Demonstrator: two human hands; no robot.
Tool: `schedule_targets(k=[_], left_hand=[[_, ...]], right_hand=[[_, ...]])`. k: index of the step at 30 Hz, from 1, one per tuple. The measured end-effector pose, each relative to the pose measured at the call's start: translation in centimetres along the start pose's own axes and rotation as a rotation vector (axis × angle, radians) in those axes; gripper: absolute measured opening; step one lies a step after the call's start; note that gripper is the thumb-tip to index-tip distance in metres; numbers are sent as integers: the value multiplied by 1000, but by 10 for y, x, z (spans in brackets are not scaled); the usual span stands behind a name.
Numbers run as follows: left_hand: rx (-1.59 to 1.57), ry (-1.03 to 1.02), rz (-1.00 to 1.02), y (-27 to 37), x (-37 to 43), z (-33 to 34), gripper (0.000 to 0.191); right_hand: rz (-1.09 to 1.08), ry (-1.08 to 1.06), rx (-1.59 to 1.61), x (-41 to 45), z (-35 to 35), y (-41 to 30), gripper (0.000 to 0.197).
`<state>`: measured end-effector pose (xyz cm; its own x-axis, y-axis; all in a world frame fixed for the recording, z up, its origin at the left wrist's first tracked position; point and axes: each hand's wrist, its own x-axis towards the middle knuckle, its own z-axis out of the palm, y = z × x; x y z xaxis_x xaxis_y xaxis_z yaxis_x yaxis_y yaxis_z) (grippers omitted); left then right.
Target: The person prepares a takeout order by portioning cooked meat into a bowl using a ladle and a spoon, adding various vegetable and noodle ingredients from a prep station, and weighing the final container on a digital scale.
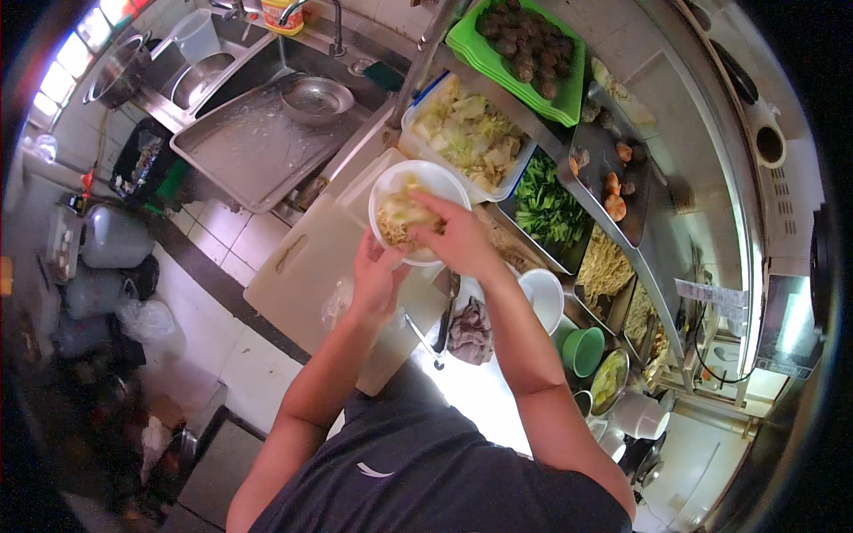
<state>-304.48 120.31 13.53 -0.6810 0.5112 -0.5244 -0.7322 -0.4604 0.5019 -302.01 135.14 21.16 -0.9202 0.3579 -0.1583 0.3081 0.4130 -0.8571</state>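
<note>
My left hand (378, 276) holds a white round bowl (456, 178) by its near side, above the cutting board. Noodles (394, 223) lie in the bowl, with pale chopped cabbage (408, 200) on them, blurred. My right hand (453, 233) reaches into the bowl over the cabbage, thumb and forefinger apart. Whether it grips any cabbage cannot be made out. Just beyond the bowl is a clear plastic tub of chopped cabbage (466, 130). A tray of cut green vegetables (550, 200) stands to its right.
Below the bowl lies a white cutting board (320, 266). A crumpled cloth (470, 333) and a green cup (584, 352) are near my right forearm. Meatballs fill a green tray (460, 41) on the raised shelf (610, 220). At left, a metal tray (233, 143) spans the sink.
</note>
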Motion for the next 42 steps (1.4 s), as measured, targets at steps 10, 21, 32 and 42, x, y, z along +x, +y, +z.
schedule_targets(k=[10,21,32,42], left_hand=[[-35,-141,102,-9,-32,-23,65],[113,-171,91,-10,-55,-20,75],[-18,-183,13,-8,-53,-20,60],[36,-185,-91,-11,-51,-28,60]], right_hand=[[-128,221,87,-38,-12,-4,21],[-223,368,-306,-50,-3,12,27],[-227,179,-265,-61,4,7,41],[-329,-79,-510,-58,20,9,23]])
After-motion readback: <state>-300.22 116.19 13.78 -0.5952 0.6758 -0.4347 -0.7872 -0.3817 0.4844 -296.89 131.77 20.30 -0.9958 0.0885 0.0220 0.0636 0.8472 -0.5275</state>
